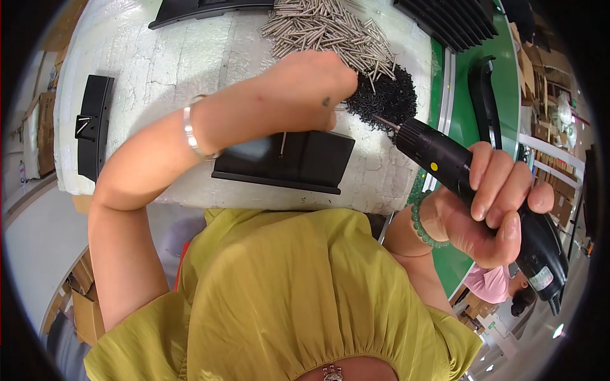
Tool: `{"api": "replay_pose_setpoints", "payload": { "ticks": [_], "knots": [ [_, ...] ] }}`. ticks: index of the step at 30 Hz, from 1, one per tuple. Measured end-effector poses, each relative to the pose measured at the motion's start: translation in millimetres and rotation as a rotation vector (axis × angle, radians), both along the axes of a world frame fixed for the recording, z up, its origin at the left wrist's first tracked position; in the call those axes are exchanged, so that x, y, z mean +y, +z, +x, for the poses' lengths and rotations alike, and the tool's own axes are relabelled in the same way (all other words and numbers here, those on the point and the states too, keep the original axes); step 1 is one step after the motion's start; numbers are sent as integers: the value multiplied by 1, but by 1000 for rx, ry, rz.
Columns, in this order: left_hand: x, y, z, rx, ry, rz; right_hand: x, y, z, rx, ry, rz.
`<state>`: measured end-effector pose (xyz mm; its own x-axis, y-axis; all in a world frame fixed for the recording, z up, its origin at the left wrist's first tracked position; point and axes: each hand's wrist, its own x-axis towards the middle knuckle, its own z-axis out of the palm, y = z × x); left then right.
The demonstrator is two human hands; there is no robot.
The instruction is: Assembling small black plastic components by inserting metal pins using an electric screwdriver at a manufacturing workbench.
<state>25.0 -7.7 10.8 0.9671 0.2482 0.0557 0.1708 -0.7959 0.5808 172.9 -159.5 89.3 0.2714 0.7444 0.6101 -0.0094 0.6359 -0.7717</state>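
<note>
My right hand [499, 203] is wrapped round a black electric screwdriver [435, 152], its bit pointing left at the edge of a heap of small black screws [397, 95]. My left hand [302, 89] is closed, back of the hand up, just left of those screws. Its fingertips are hidden, so what it holds cannot be made out. Under that wrist and hand lies a flat black panel [298, 168], partly covered. A thin silver pin [283, 145] shows on the panel. Beyond my left hand is a large heap of silver pins [324, 28].
Foam-like white padding [146, 82] covers the work surface. A black part with silver pins on it [95, 127] lies at far left. Another black piece [203, 9] and ribbed black parts [451, 22] sit at the back. A curved black part [484, 101] rests on the green table [457, 108].
</note>
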Motion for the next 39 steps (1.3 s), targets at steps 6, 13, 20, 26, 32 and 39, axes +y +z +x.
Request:
{"api": "replay_pose_setpoints", "payload": {
  "ticks": [6, 13, 20, 26, 32, 39],
  "knots": [
    [-14, 9, -60, -196, 207, -355, -2, -2, -17, 64, 129, -4],
    [-52, -24, -80, -465, 360, -47, 8, -14, -32, -83, 329, -51],
    [-51, -26, -73, -484, 372, -44, 5, -16, -37, -156, 272, -148],
    [-54, -28, -70, -486, 405, -52, 8, -19, -38, -151, 265, -146],
    [-53, -27, -70, -459, 395, -60, 11, -23, -38, -155, 272, -135],
    [-54, -29, -70, -457, 396, -54, 15, -26, -41, -162, 271, -131]
  ]
}}
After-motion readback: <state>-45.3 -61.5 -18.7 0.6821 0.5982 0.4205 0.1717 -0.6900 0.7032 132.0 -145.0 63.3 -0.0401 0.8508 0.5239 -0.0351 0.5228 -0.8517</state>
